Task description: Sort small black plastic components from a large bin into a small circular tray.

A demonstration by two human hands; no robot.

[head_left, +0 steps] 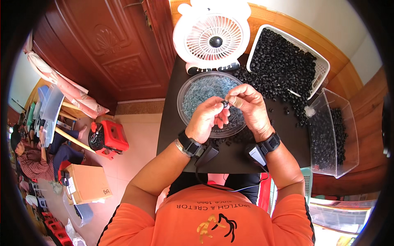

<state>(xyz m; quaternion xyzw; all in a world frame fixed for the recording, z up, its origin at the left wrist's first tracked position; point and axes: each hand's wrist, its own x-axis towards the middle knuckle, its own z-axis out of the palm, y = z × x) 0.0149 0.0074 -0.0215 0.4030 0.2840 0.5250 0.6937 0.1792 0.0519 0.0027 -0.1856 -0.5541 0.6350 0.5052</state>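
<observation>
Over a round clear tub (pixel 180 100), my two hands meet at the fingertips. My left hand (pixel 204 120) pinches a small round black part (pixel 225 104) between thumb and forefinger, its other fingers curled below. Close against that part, the thumb and forefinger of my right hand (pixel 253 110) are pressed together; whatever is between them is too small to make out. Tiny blue-grey pieces (pixel 201 92) fill the tub, with darker ones toward its near right side. Loose black parts like the held one lie around the tub's near and right sides.
A white basket (pixel 322 61) lies tipped at the back right, black parts spilling onto the dark table (pixel 170 123). Right of it stands a clear bin (pixel 355 151) of black parts. A white fan (pixel 215 39) stands behind the tub. Another person (pixel 35 162) sits at far left.
</observation>
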